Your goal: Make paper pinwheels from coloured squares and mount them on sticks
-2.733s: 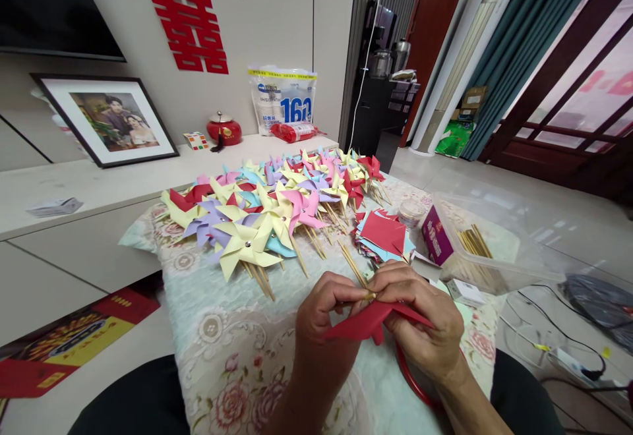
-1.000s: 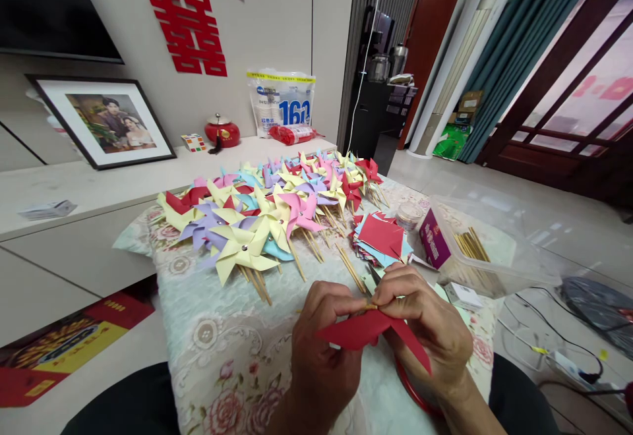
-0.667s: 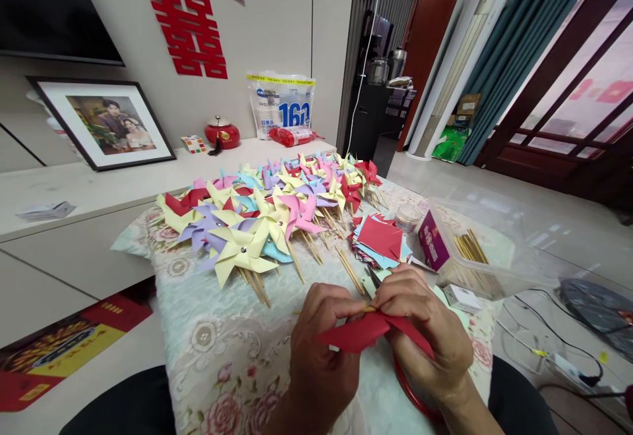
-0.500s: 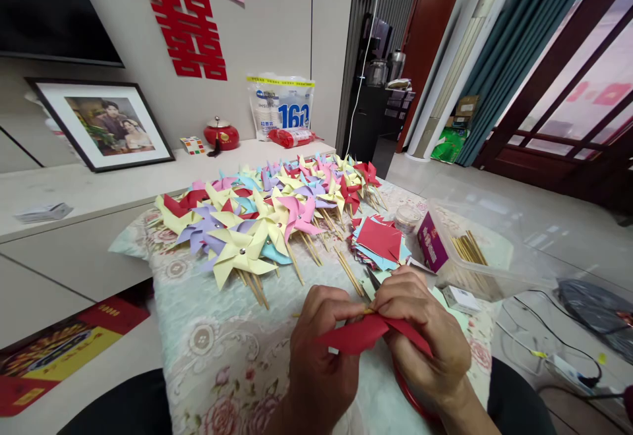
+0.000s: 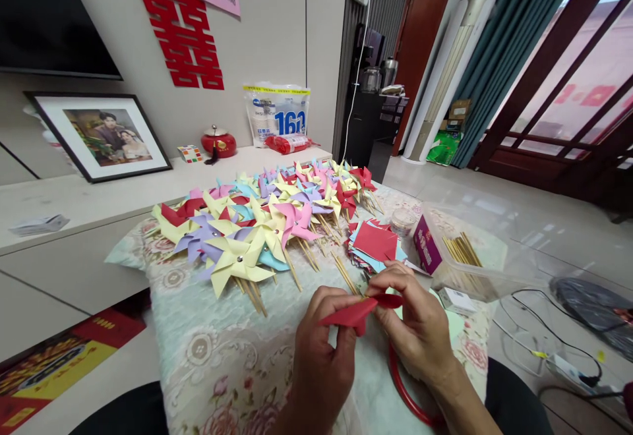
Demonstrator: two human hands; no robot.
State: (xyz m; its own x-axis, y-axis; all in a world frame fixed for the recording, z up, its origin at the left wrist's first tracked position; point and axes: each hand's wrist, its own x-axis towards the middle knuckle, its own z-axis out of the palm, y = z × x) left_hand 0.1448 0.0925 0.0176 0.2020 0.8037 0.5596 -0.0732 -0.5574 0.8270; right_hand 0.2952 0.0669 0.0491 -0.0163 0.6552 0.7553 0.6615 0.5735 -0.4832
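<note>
A red paper pinwheel piece is pinched between both my hands just above the cloth-covered table. My left hand grips it from below and the left, fingers closed. My right hand is closed on its right side, with a red flap curled under the fingertips. A thin wooden stick runs up from between my hands. Beyond them lies a big spread of finished paper pinwheels in yellow, purple, pink, blue and red.
A stack of red and blue paper squares sits right of centre, with a small round tub behind it. A clear plastic box holds wooden sticks. A red ring lies under my right wrist. Cables and a power strip lie on the floor.
The red paper has been folded tighter and now looks smaller between my hands. My right fingers have curled a flap over toward the centre. The view has tilted slightly.
</note>
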